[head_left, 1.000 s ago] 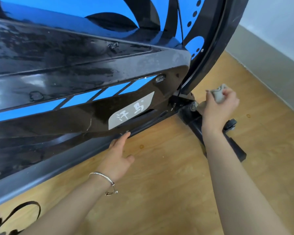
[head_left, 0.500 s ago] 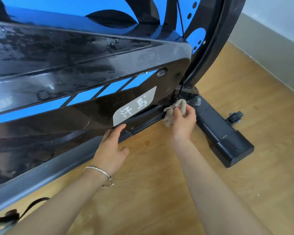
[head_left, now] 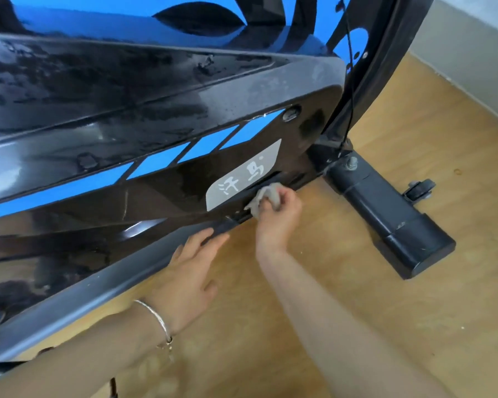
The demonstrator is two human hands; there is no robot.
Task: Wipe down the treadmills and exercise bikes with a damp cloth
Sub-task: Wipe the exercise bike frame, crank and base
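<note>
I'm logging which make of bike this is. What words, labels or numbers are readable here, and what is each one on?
"汗马": pale characters on the grey sticker, low on the bike's black side cover, just above the cloth that the right hand grips.
No other word, number or sign shows in this view.

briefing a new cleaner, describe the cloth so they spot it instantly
Find the black-and-blue exercise bike and its grey label with white characters. Just below that label, the right hand grips a small greyish cloth against the bike's lower edge: the only soft, rumpled thing amid hard glossy black.
</note>
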